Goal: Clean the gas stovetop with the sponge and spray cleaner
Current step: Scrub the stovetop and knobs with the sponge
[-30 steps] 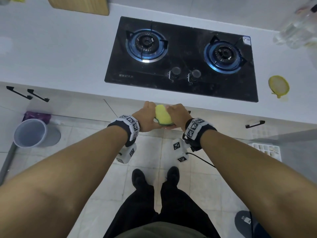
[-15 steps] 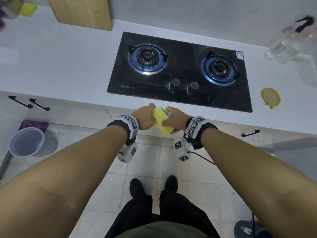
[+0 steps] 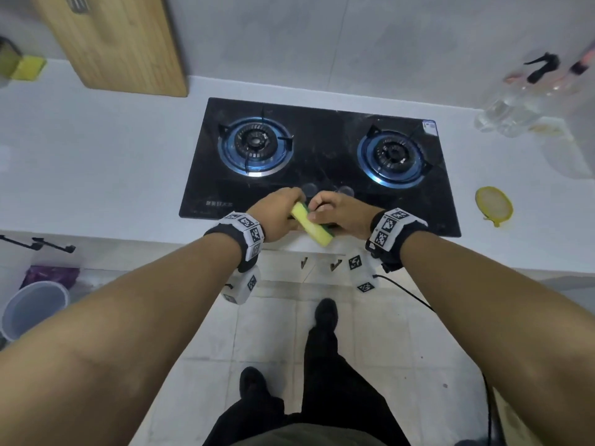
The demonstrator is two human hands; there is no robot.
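Observation:
A black glass gas stovetop (image 3: 325, 156) with two blue-ringed burners is set into the white counter. Over its front edge, just before the two knobs, I hold a yellow sponge (image 3: 310, 225) with a green scrub side between both hands. My left hand (image 3: 278, 212) grips the sponge's far end. My right hand (image 3: 341, 212) grips its right side. A clear spray bottle (image 3: 518, 98) with a black trigger stands blurred at the back right of the counter.
A wooden cutting board (image 3: 112, 40) leans on the wall at the back left, with another yellow sponge (image 3: 29, 69) beside it. A yellow lid-like disc (image 3: 494, 206) lies right of the stove. A pale bucket (image 3: 32, 309) stands on the floor at the left.
Both hands have carried the sponge forward from in front of the counter to over the stovetop's front edge. The sponge has turned on edge.

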